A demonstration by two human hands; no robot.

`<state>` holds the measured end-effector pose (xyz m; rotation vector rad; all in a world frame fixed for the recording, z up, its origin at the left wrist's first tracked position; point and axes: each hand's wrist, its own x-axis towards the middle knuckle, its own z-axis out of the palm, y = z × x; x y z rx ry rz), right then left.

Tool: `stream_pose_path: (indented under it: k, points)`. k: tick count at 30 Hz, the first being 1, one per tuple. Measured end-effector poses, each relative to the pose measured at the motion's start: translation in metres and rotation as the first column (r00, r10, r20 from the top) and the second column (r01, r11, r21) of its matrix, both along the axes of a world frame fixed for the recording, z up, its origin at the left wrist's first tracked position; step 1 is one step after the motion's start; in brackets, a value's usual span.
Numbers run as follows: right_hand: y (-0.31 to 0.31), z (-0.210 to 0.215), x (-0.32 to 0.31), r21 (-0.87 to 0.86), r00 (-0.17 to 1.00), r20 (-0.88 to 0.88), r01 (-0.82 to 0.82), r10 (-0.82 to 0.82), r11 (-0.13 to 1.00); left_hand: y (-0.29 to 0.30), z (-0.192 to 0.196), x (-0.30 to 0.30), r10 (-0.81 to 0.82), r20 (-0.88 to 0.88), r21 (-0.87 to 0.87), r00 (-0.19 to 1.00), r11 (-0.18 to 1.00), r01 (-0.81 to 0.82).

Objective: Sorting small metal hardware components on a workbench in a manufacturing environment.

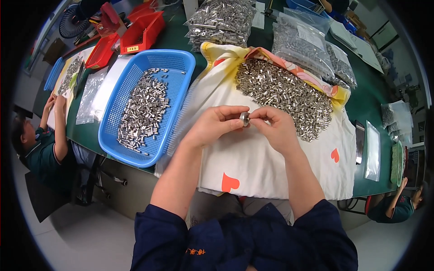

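Between my hands, above the white cloth (266,176), is a small shiny metal ring (244,118). My left hand (218,123) grips it between thumb and fingers. From the other side, my right hand (276,128) is closed in a pinch right at the ring; whether a smaller piece is in those fingertips is hidden. Just beyond my right hand spreads a heap of small metal cylinders (289,92) on the cloth. To the left stands a blue mesh basket (169,56), with many similar cylinders (147,108) lying on its bottom.
Clear bags of metal parts (221,22) are stacked at the back, and more filled bags (300,43) lie back right. Red bins (142,34) sit back left. A flat plastic bag (372,151) lies on the right. Co-workers (45,140) sit on both sides.
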<state>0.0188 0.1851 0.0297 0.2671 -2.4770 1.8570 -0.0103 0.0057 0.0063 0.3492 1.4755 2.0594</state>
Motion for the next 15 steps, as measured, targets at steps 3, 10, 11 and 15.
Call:
stream_pose_path:
  k: [3, 10, 11, 15]
  points:
    - [-0.004, 0.0, 0.0, 0.146, 0.995, -0.093, 0.055, -0.041, 0.988, 0.001, -0.002, -0.002, -0.005, 0.02, -0.001, 1.0, 1.0, 0.005]
    - [0.01, 0.007, -0.01, 0.289, 0.929, -0.146, 0.368, -0.339, 0.884, -0.005, 0.005, 0.0, -0.015, 0.087, -0.088, 0.996, 0.996, 0.023]
    - [0.009, 0.004, -0.014, 0.292, 0.929, -0.147, 0.368, -0.339, 0.883, -0.007, 0.005, 0.001, -0.016, 0.088, -0.085, 0.996, 0.996, 0.023]
    - [0.005, -0.016, -0.04, 0.646, 0.89, -0.455, 0.328, 0.003, 0.689, -0.009, 0.004, -0.001, -0.087, -0.005, -0.05, 0.996, 0.995, 0.087]
